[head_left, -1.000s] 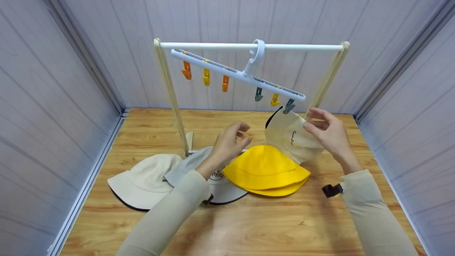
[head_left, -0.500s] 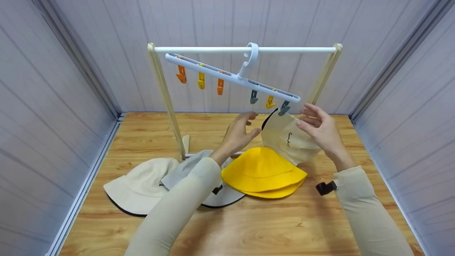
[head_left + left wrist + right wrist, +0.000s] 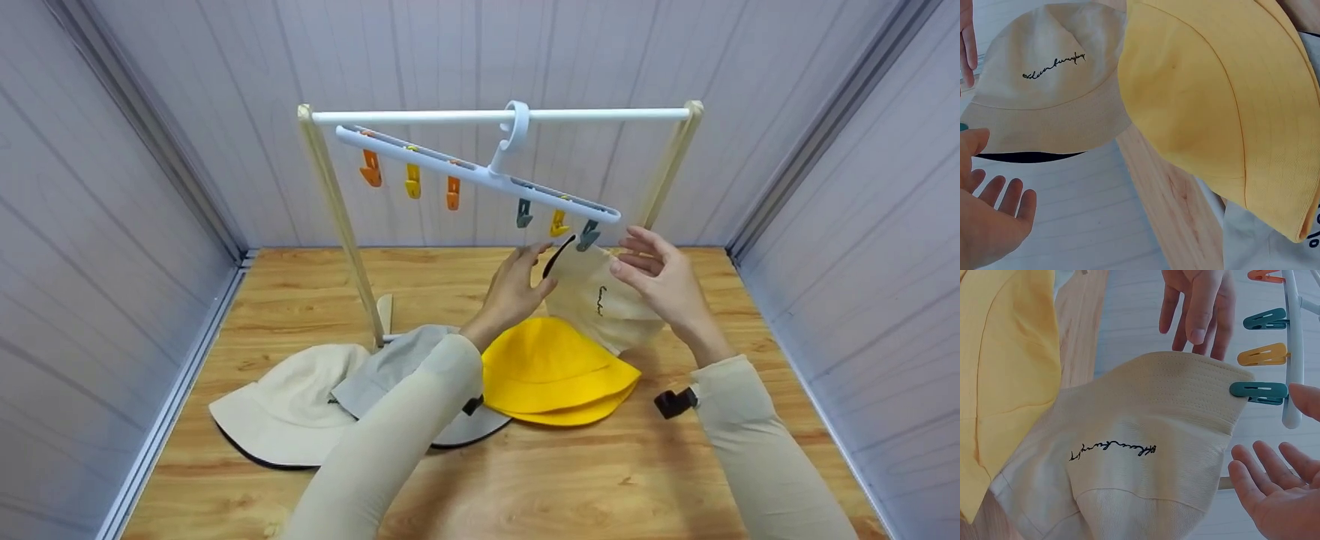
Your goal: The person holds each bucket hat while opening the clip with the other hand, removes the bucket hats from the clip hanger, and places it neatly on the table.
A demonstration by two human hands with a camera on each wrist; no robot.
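Note:
A cream bucket hat [image 3: 600, 300] with black script stitched on it hangs by its brim from the dark green clip [image 3: 1258, 391] at the hanger's lower right end. My left hand [image 3: 517, 285] is just left of its black-lined edge, fingers loosely bent and holding nothing. In the right wrist view, the left fingertips [image 3: 1221, 349] are right at the brim. On the hat's other side is my right hand [image 3: 660, 281], thumb and fingers spread apart, with nothing gripped; in the right wrist view its palm [image 3: 1292, 512] faces up beside the hat.
The pale blue hanger [image 3: 480, 174] tilts down to the right on the rack's white rail [image 3: 405, 117], with orange, yellow and green clips. A yellow bucket hat [image 3: 555, 367], a grey hat [image 3: 397, 367] and an off-white hat [image 3: 292, 405] lie on the wooden table [image 3: 570, 487].
My left hand has moved right, up to the edge of the hanging cream hat. My right hand stays beside that hat. The head view has shifted slightly, so the scene sits lower and further left.

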